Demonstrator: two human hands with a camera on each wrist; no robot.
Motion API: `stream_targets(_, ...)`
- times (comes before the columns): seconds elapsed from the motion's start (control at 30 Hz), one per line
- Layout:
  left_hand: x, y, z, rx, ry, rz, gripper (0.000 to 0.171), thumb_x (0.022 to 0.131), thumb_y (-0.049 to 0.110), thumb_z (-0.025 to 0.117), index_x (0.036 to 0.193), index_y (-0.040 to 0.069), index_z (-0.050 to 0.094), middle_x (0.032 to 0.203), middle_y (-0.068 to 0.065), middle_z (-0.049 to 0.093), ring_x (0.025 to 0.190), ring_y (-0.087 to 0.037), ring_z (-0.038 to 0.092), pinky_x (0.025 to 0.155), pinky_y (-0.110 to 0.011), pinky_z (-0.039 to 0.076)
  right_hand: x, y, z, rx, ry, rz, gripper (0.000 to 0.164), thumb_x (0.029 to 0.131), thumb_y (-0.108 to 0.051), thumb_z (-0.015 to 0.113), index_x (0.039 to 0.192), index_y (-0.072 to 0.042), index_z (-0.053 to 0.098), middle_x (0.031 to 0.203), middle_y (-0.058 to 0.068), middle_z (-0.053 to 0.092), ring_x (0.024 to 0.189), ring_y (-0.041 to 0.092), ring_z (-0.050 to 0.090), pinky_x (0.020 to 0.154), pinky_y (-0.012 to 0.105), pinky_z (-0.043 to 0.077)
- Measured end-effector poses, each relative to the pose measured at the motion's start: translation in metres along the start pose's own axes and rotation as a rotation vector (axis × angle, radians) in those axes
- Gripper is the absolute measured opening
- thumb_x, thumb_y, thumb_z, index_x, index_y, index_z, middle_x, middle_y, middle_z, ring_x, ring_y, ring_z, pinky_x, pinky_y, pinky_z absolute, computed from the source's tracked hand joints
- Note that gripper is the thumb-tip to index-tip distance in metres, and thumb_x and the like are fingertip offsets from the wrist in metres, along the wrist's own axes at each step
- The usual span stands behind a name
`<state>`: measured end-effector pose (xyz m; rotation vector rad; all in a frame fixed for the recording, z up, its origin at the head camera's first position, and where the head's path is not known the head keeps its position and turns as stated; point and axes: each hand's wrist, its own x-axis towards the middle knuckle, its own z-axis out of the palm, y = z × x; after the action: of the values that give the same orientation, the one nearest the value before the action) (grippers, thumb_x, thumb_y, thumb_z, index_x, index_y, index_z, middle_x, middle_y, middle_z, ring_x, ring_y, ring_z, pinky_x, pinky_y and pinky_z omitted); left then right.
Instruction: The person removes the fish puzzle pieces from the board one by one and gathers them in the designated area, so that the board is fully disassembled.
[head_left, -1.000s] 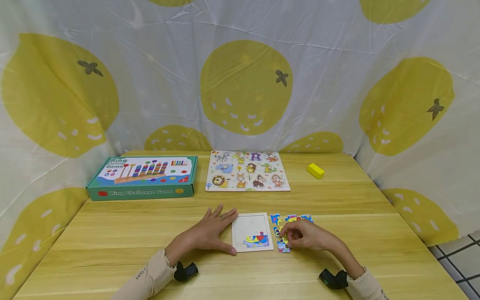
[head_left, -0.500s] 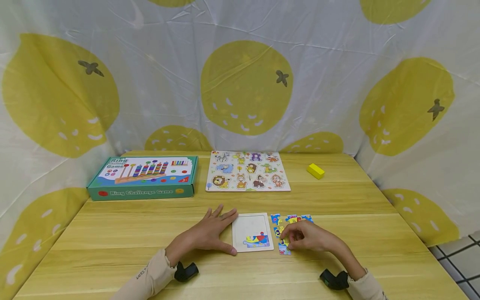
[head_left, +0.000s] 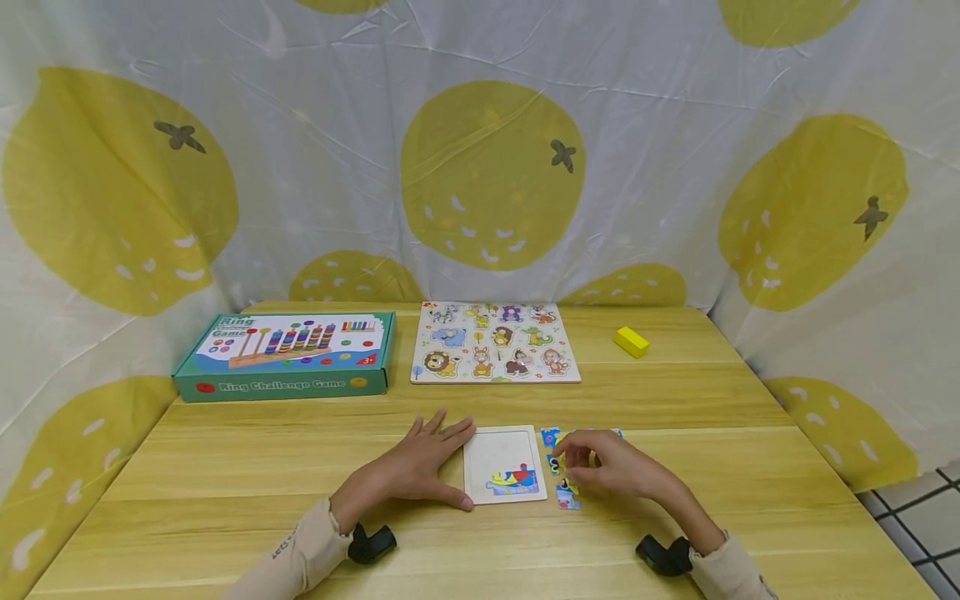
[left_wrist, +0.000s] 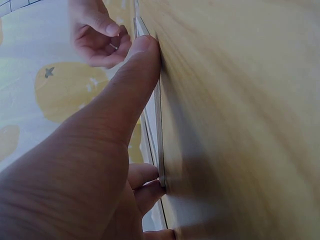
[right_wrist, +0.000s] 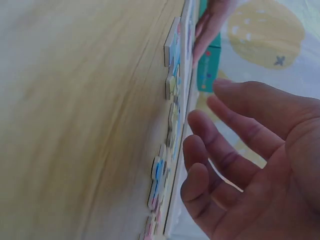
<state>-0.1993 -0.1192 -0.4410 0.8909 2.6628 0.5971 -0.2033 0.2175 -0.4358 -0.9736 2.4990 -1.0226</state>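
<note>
A white square puzzle tray [head_left: 495, 446] lies on the table, with joined jigsaw pieces [head_left: 513, 480] in its lower right part. My left hand [head_left: 416, 463] rests along the tray's left side, thumb at the near corner and fingers spread toward the far one. Right of the tray are several loose jigsaw pieces [head_left: 567, 498], blue and yellow, partly hidden under my right hand [head_left: 618, 467]. In the right wrist view that hand hovers beside the row of pieces [right_wrist: 172, 45], its fingers loosely bent and apart from the thumb. Nothing shows between them.
A green Ring Challenge Game box [head_left: 285, 358] stands at the back left. Behind the tray lies an animal puzzle board [head_left: 491, 337]. A yellow block [head_left: 632, 342] sits at the back right. Fruit-patterned cloth [head_left: 495, 175] hangs around the wooden table [head_left: 300, 467].
My right hand has shifted slightly away from me over the loose pieces, covering more of the far ones. Its thumb and fingers are farther apart. My left hand and the tray stay put.
</note>
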Motion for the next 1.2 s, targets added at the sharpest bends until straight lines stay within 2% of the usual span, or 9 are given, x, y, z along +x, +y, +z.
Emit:
stream_targets(0.2, -0.001, -0.001, 0.001, -0.001, -0.002, -0.001, 0.104, 0.072, 0.067, 0.069, 0.152, 0.014, 0.028, 0.159, 0.000, 0.022, 0.146, -0.040, 0.004, 0.113, -0.063, 0.001, 0.016, -0.011, 0.005, -0.061, 0.023, -0.042, 0.027, 0.089, -0.015, 0.069, 0.115, -0.012, 0.065, 0.105, 0.000, 0.066, 0.090, 0.017, 0.058, 0.072, 0.028, 0.051)
stream_targets(0.33, -0.001, 0.000, 0.000, -0.003, -0.002, -0.001, 0.104, 0.073, 0.067, 0.069, 0.152, 0.014, 0.028, 0.159, 0.000, 0.022, 0.146, -0.040, 0.004, 0.113, -0.063, 0.001, 0.030, -0.019, 0.011, -0.096, -0.036, -0.071, 0.032, 0.088, -0.017, 0.070, 0.119, -0.013, 0.065, 0.113, -0.001, 0.064, 0.098, 0.016, 0.058, 0.081, 0.031, 0.050)
stream_targets(0.4, -0.001, 0.001, -0.001, -0.002, -0.002, -0.001, 0.104, 0.073, 0.067, 0.069, 0.152, 0.014, 0.028, 0.159, 0.000, 0.022, 0.145, -0.041, 0.004, 0.113, -0.063, 0.002, 0.037, -0.023, 0.013, -0.108, -0.080, -0.080, 0.034, 0.087, -0.017, 0.072, 0.120, -0.013, 0.064, 0.115, -0.002, 0.063, 0.096, 0.014, 0.057, 0.083, 0.030, 0.049)
stream_targets(0.63, 0.000, 0.001, 0.000, 0.011, -0.003, -0.002, 0.104, 0.073, 0.069, 0.068, 0.152, 0.015, 0.028, 0.159, 0.000, 0.022, 0.146, -0.040, 0.004, 0.113, -0.063, 0.002, 0.050, -0.031, 0.022, -0.189, -0.166, -0.105, 0.032, 0.085, -0.010, 0.072, 0.116, -0.014, 0.067, 0.111, -0.002, 0.059, 0.090, 0.012, 0.050, 0.075, 0.022, 0.044)
stream_targets(0.77, -0.001, 0.001, -0.001, 0.012, 0.000, -0.004, 0.104, 0.072, 0.068, 0.068, 0.152, 0.015, 0.028, 0.159, 0.000, 0.022, 0.146, -0.040, 0.005, 0.113, -0.063, 0.002, 0.052, -0.031, 0.024, -0.209, -0.176, -0.141, 0.029, 0.086, -0.006, 0.069, 0.114, -0.014, 0.068, 0.109, 0.000, 0.057, 0.089, 0.012, 0.050, 0.072, 0.020, 0.045)
stream_targets(0.97, -0.001, 0.000, 0.000, 0.001, 0.000, -0.003, 0.105, 0.072, 0.068, 0.068, 0.153, 0.015, 0.027, 0.159, 0.000, 0.022, 0.146, -0.040, 0.004, 0.113, -0.063, 0.001, 0.053, -0.032, 0.025, -0.198, -0.185, -0.129, 0.027, 0.086, -0.005, 0.069, 0.111, -0.015, 0.069, 0.098, -0.004, 0.057, 0.087, 0.011, 0.047, 0.073, 0.020, 0.043)
stream_targets(1.2, 0.000, -0.003, 0.002, 0.005, 0.009, 0.008, 0.106, 0.072, 0.070, 0.067, 0.153, 0.015, 0.027, 0.159, 0.001, 0.023, 0.146, -0.040, 0.004, 0.113, -0.063, 0.002, 0.052, -0.035, 0.025, -0.188, -0.180, -0.123, 0.025, 0.085, -0.003, 0.069, 0.107, -0.015, 0.070, 0.097, -0.005, 0.056, 0.087, 0.011, 0.048, 0.075, 0.021, 0.043)
